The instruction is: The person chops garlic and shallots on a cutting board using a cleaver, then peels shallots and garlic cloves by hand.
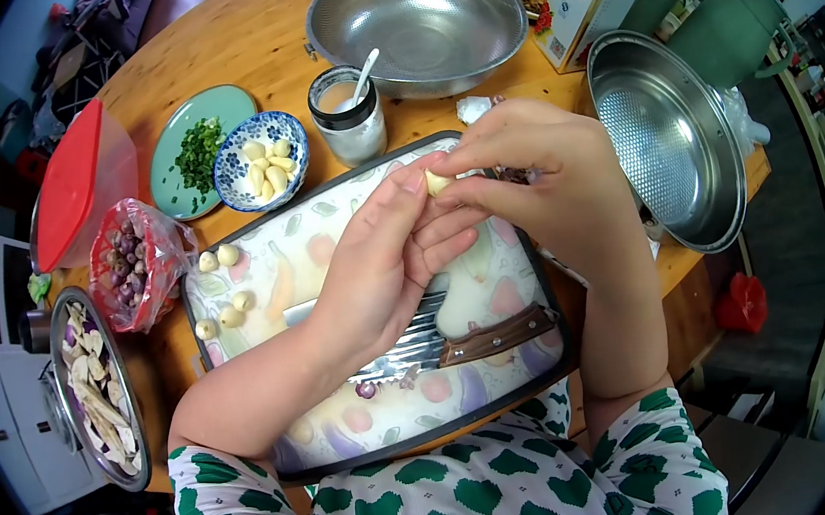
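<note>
Above the patterned cutting board (301, 435), a pale garlic clove (437, 182) is pinched between the fingertips of my left hand (382, 251) and my right hand (535, 179). My left palm is turned up, its lower fingers curled. Dark scraps show beside my right fingers. Below my hands lies a knife with a brown wooden handle (497, 337), its blade partly hidden by my left hand. Several garlic cloves (231, 317) sit at the board's left side. A small purple piece (365, 390) lies near the blade. More peeled cloves fill a blue-and-white bowl (262, 161).
Beyond the board stand a jar with a spoon (349, 128), a green plate of chopped greens (166, 163) and a large metal basin (418, 21). A perforated metal pan (672, 140) is right. Left are a bag of shallots (133, 272) and a tray of cut eggplant (95, 391).
</note>
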`<action>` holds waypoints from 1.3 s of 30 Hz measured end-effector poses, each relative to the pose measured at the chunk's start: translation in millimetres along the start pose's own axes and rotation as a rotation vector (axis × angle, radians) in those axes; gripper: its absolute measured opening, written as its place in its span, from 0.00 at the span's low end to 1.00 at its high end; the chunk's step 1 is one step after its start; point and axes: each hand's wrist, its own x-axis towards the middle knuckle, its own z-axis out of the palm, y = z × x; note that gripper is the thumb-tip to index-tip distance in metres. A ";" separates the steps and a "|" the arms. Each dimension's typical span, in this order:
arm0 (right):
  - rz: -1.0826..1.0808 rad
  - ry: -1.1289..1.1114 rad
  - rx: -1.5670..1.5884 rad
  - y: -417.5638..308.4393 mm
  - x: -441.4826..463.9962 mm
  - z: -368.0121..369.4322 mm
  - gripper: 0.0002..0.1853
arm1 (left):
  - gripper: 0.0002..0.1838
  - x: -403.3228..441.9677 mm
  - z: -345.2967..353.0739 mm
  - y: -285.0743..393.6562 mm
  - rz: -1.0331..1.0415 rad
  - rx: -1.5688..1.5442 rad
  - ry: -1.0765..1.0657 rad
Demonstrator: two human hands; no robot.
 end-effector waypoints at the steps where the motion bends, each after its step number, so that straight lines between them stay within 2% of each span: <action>1: 0.033 -0.017 0.015 0.8 -0.2 0.6 0.09 | 0.22 0.0 0.9 0.2 -0.008 0.005 0.007; 4: 0.164 0.126 0.043 3.3 0.7 -3.3 0.06 | 0.21 -1.3 3.5 1.4 -0.015 -0.002 0.024; 8: 0.196 0.203 -0.731 15.2 -0.8 -10.7 0.05 | 0.19 -1.4 3.6 0.5 -0.006 -0.032 0.045; 11: -0.065 0.303 -0.582 9.3 3.6 -11.0 0.05 | 0.15 -1.5 3.3 1.0 -0.004 -0.058 0.045; 14: 0.000 0.093 -0.040 -6.4 0.7 -3.4 0.08 | 0.13 -0.7 -0.3 -0.5 0.018 -0.056 0.028; 17: -0.103 -0.006 0.020 -8.9 0.5 1.8 0.09 | 0.13 0.0 1.0 -1.1 0.023 -0.038 0.020; 21: 0.063 0.061 0.023 -5.3 0.2 0.7 0.05 | 0.16 0.3 2.1 -3.1 -0.004 0.007 0.012; 24: 0.074 0.278 -0.325 10.9 2.4 -0.4 0.05 | 0.16 -4.0 9.6 -0.3 0.003 0.026 0.049; 26: 0.265 0.171 -0.495 7.5 1.2 -6.4 0.07 | 0.16 -4.0 6.6 2.1 0.052 0.077 0.051; 28: 0.330 0.072 -0.679 5.8 -0.7 -9.2 0.07 | 0.16 -3.5 6.8 12.7 0.095 0.139 0.111; 31: 0.175 -0.018 -0.803 4.0 -3.7 -11.6 0.08 | 0.11 -12.3 6.2 43.0 0.210 0.408 0.134; 32: 0.191 -0.036 -0.758 -0.3 -3.0 -11.6 0.09 | 0.10 -19.9 4.8 51.3 0.258 0.484 0.190; 33: 0.198 -0.085 -0.614 -2.4 -4.3 -12.0 0.09 | 0.11 -28.4 -6.9 61.6 0.296 0.585 0.173; 35: 0.212 -0.183 -0.330 -3.8 -7.9 -12.5 0.09 | 0.12 -53.6 -21.8 71.8 0.314 0.683 0.279; 36: 0.110 -0.220 -0.259 -4.6 -12.1 -9.7 0.13 | 0.13 -70.1 -28.1 78.7 0.262 0.661 0.312; 39: -0.017 -0.610 -0.233 -33.4 -19.5 -9.1 0.17 | 0.14 -109.5 -62.9 62.6 0.364 0.709 0.324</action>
